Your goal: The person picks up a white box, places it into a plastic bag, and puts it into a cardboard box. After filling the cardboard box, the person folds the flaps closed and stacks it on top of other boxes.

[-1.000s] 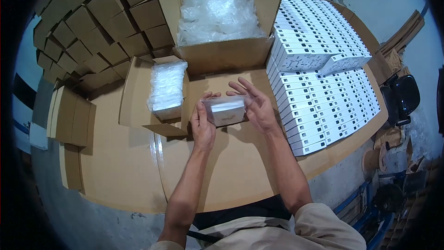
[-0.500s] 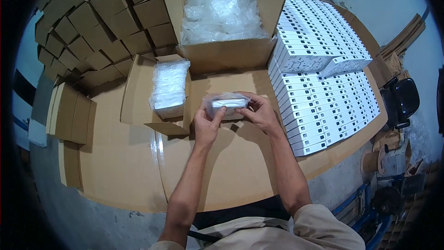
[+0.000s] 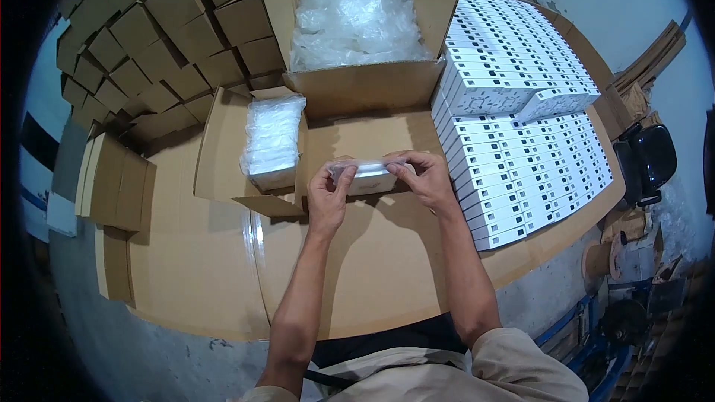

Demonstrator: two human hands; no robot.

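Between my two hands is a small white box [image 3: 371,182] in a clear plastic bag [image 3: 365,165]. My left hand [image 3: 328,197] pinches the bag's left end between thumb and fingers. At the other end, my right hand [image 3: 424,181] grips the plastic the same way. The bag's upper edge is stretched between both thumbs, above the box. To the left, an open cardboard carton [image 3: 222,156] holds a row of plastic-wrapped white boxes [image 3: 272,138].
Behind my hands, a large carton [image 3: 365,89] is full of clear plastic bags [image 3: 361,18]. Stacked white boxes [image 3: 514,171] rise on the right. Brown cartons [image 3: 175,7] are piled at the back left, and folded ones [image 3: 115,182] stand at the cardboard-covered table's [image 3: 194,268] left edge.
Both hands have spread slightly apart, and the bag's edge is now pulled straight across the top of the white box. The surrounding cartons and stacks stay put.
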